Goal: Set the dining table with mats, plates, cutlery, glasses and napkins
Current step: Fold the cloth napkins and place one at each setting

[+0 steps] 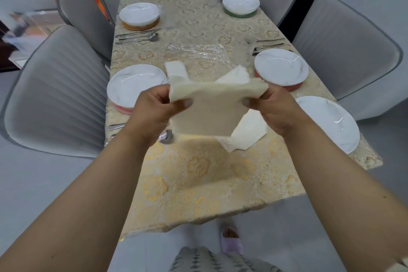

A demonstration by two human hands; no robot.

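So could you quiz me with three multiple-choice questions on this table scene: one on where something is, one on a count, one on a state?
1. Where does the crumpled clear plastic wrap lie?
A. on a chair
B. mid-table on the gold patterned tablecloth
C. on the floor

2. How many white round plates are on the table?
A. three
B. five
C. seven

3. What is happening with the pale square paper napkin?
A. it lies flat on a plate
B. both hands hold it up
C. it sits in a glass

Answers: B, the wrap lies between the plates; B, two left, three right; B, the left hand and right hand pinch its upper corners above the table.
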